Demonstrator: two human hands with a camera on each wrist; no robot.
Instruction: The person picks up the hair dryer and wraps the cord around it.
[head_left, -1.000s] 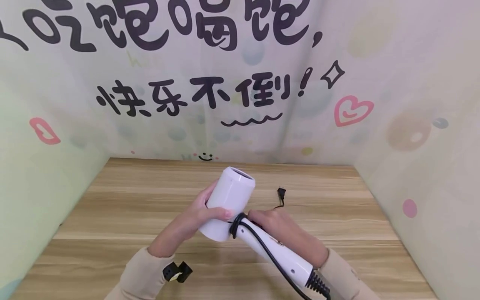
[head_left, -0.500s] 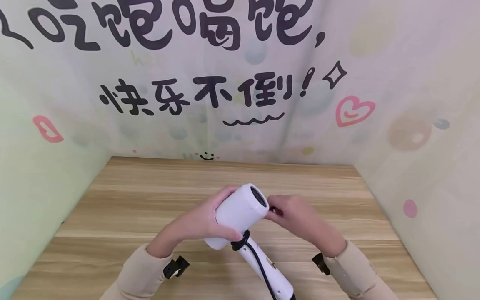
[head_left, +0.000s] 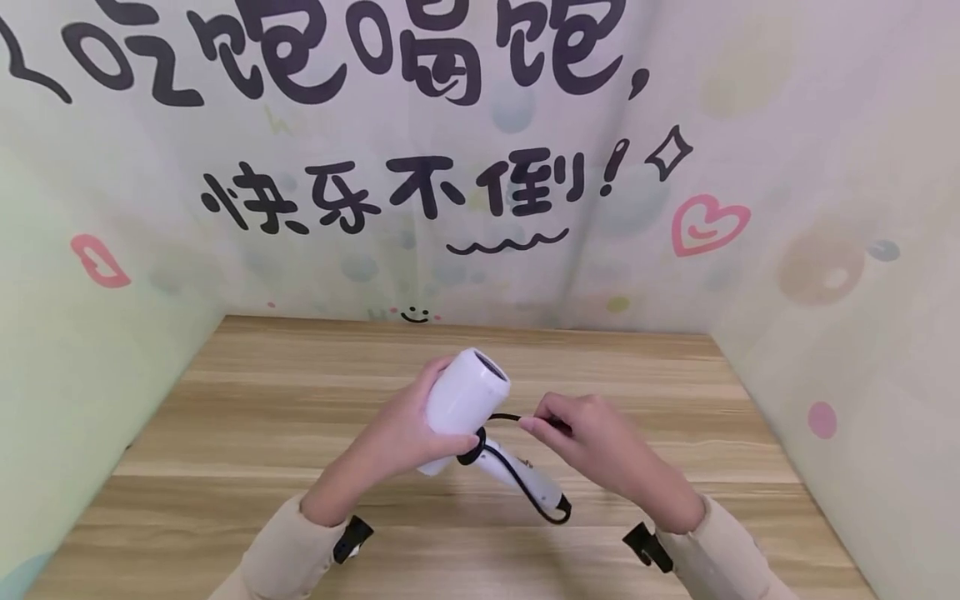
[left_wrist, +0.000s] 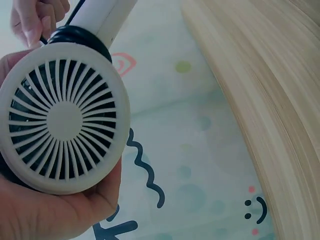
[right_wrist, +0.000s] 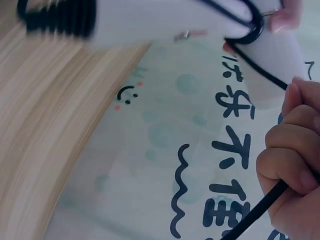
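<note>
A white hair dryer (head_left: 459,398) is held above the table by my left hand (head_left: 393,437), which grips it round the barrel, thumb near the handle joint. Its slatted rear grille (left_wrist: 65,120) faces the left wrist camera. A black cord (head_left: 504,416) is wound round the top of the handle and also loops along it from the handle's end. To the right of the dryer, my right hand (head_left: 592,433) holds a stretch of this cord, pulled out from the winding. In the right wrist view the fingers curl round the cord (right_wrist: 262,205). The plug is not visible.
The wood-grain table (head_left: 300,367) lies under both hands. A printed fabric wall (head_left: 337,275) stands along its back edge, with more fabric walls at left and right. Black camera mounts (head_left: 648,547) sit at both wrists.
The right hand has moved from beside the handle out to the right, drawing cord with it. The dryer dipped, then rose again, and its handle end has moved away from the camera.
</note>
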